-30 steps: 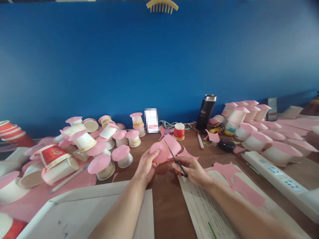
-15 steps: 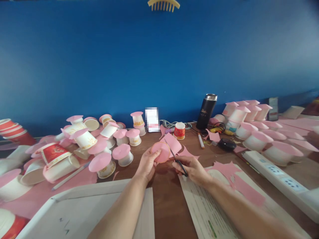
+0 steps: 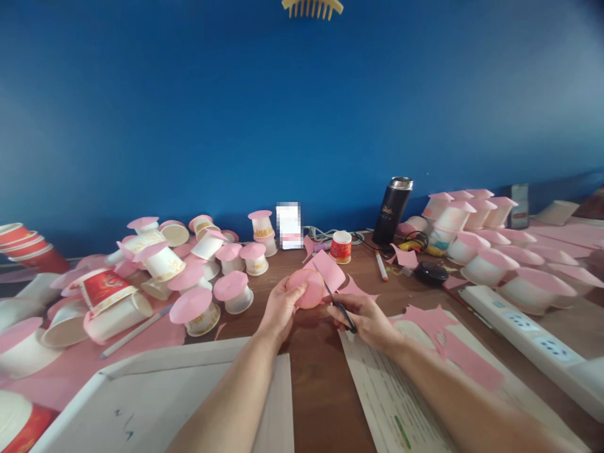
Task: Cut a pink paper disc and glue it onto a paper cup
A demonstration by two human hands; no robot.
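We see the left hand [image 3: 278,311] pinching a round pink paper [image 3: 306,290] with an orange outline, thumb on top and its other fingers mostly hidden underneath. The right hand [image 3: 362,319] grips black-handled scissors [image 3: 350,322], the upper blade lying along the disc's right edge; we cannot make out the lower blade, nor how far the two stand apart. The paper is held above the table in front of us, between the hands. The screen [image 3: 289,226] by the wall is blurred into blocks, and the print on the sheet [image 3: 377,384] partly under the right forearm is too small to read. A red-and-white cup [image 3: 28,418] is cut off at lower left, a yellow comb-like piece [image 3: 312,9] at the top. The brown table [image 3: 314,402] bears pink-topped cups [image 3: 231,286] on both sides, a black flask [image 3: 391,214] and a white power strip [image 3: 507,327], all before a plain blue wall [image 3: 226,107].
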